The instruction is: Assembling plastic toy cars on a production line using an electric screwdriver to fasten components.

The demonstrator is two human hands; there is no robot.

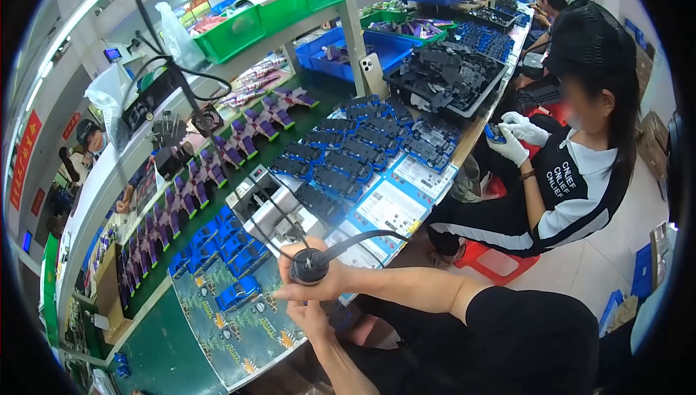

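Note:
My right hand (332, 279) is wrapped round a black corded electric screwdriver (310, 267), seen from its top end, with the cable running off to the right. Just below it, my left hand (312, 317) is closed; the screwdriver and right hand hide most of what its fingers hold. Beyond my hands stands a small silver metal machine (279, 210). To the left, blue toy car bodies (228, 246) sit in a group, and one lone blue car body (238, 293) rests on a patterned mat (210, 330). Rows of black-and-blue car chassis (348, 163) lie farther off.
A person in white gloves (515, 137) sits at right, holding a small blue part. Purple toy parts (196, 184) line the green bench. A black tray (449, 76) holds dark parts; a phone (372, 73) leans by a post. Black cables (177, 68) hang at left.

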